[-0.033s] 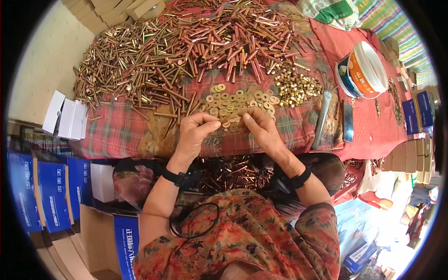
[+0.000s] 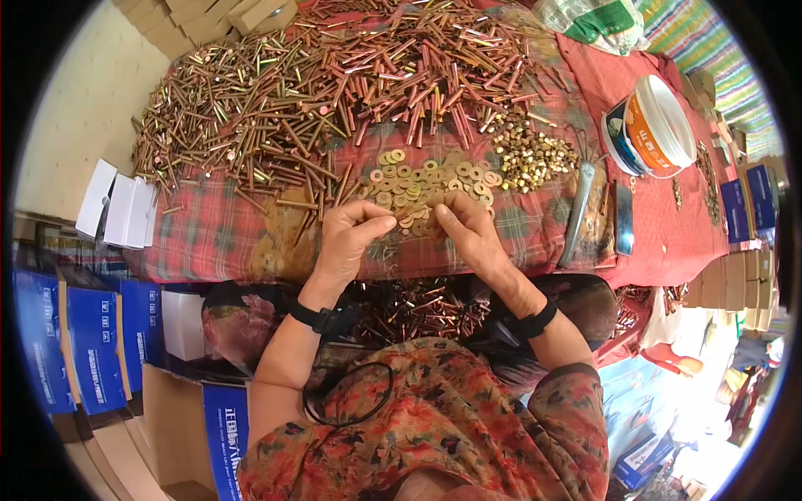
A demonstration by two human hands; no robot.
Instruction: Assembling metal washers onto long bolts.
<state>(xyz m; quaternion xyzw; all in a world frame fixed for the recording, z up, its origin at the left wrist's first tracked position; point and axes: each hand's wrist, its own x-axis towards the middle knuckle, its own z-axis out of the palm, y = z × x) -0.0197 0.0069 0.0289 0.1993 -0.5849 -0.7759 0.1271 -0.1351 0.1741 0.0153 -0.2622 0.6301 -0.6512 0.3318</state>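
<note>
1. Left hand (image 2: pixel 355 238) and right hand (image 2: pixel 469 232): both grips pinched nearly closed, can't tell if anything's held.
2. Washers (image 2: pixel 411 192) lie just beyond on the surface (image 2: pixel 209 225).
3. Open white bucket (image 2: pixel 639 138), far right; can't see its bottom.

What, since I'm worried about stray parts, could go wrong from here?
Loose washers lie close to the left hand and right hand, so a bump might scatter some. The small brassy pieces sit right beside the washers, so the piles could mix.
</note>
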